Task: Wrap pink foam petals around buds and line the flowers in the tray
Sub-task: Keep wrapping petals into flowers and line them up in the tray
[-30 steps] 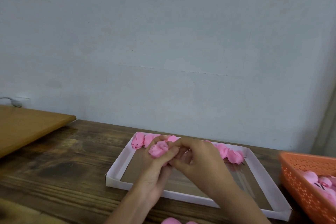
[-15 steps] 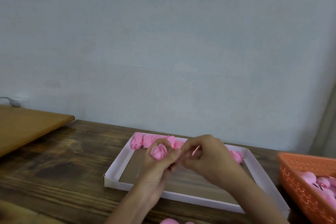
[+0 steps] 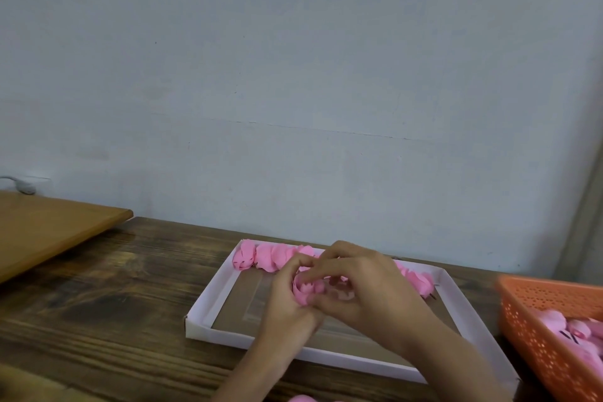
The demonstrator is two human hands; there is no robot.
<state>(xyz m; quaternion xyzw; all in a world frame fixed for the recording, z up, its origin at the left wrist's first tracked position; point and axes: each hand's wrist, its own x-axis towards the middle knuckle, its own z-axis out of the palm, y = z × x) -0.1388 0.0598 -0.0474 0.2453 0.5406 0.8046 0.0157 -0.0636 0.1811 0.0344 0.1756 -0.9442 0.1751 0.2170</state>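
Note:
A pink foam flower is held over the shallow white tray. My left hand grips it from the left and below. My right hand curls over it from the right, its fingertips pressing a petal onto the top of the flower. A row of finished pink flowers lies along the tray's far wall; the middle of the row is hidden behind my hands, and more pink flowers show at the right end.
An orange perforated basket with pink foam pieces stands at the right edge. A lighter wooden board lies at the left on the dark wooden table. A pink piece pokes in at the bottom edge.
My right hand has closed back over the flower from the right, after pulling slightly away half a second ago. Both hands and the flower have stayed over the tray's middle.

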